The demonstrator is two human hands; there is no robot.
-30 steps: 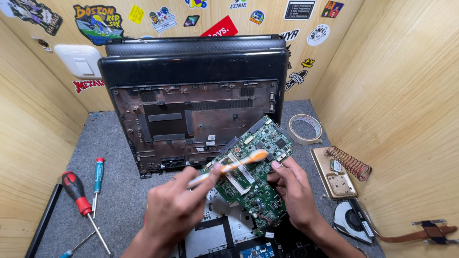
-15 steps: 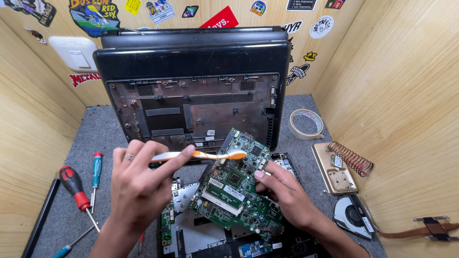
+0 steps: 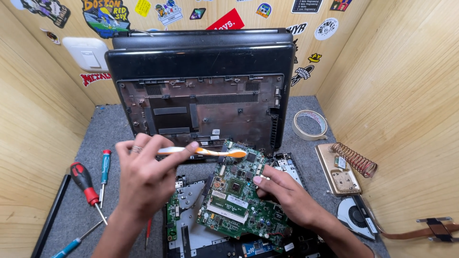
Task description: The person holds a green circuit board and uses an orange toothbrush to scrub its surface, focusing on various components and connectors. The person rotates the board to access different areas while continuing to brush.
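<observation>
The left hand (image 3: 143,184) grips a toothbrush (image 3: 205,152) by its white handle, fingers closed round it, with the orange head reaching out toward three o'clock and resting on the top edge of the green circuit board (image 3: 241,198). The right hand (image 3: 287,196) clasps that board along its three o'clock edge, fingertips on the component face, holding it tilted up off the opened chassis (image 3: 191,224) below. The board sits low and centre in view, just in front of the upturned black laptop shell (image 3: 201,105) at twelve o'clock. To brush well, it seems wise to keep the bristles light and flat, sweeping away from the central chip toward the board's edge so that dust falls clear, not into the memory slot at six o'clock. The supporting hand would do best on bare edges, off the small parts. Two screwdrivers (image 3: 93,177) lie at nine o'clock on the grey surface (image 3: 114,129); a tape roll (image 3: 310,125), a copper heat sink (image 3: 346,167) and a fan (image 3: 354,217) lie between two and four o'clock, well apart from the brushing.
</observation>
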